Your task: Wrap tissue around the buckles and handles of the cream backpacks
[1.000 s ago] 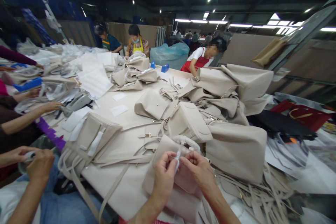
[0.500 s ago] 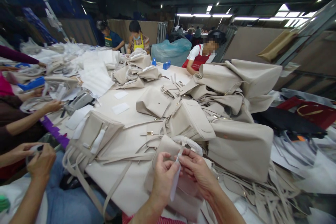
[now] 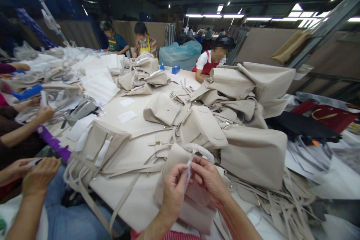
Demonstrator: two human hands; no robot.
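Your two bare hands meet in front of you, close together, their fingertips nearly joined; whether they touch, you cannot tell from here. Your left hand (image 3: 173,185) has its thumb (image 3: 183,180) pressed toward its bent fingers in a pinch. Your right hand (image 3: 207,176) sits a little higher, its thumb and forefinger drawn together and the other fingers curled in beneath. Your left forearm (image 3: 159,225) slants up and to the right from the lower edge; your right forearm (image 3: 237,215) slants up and to the left. Both wrists are bare.
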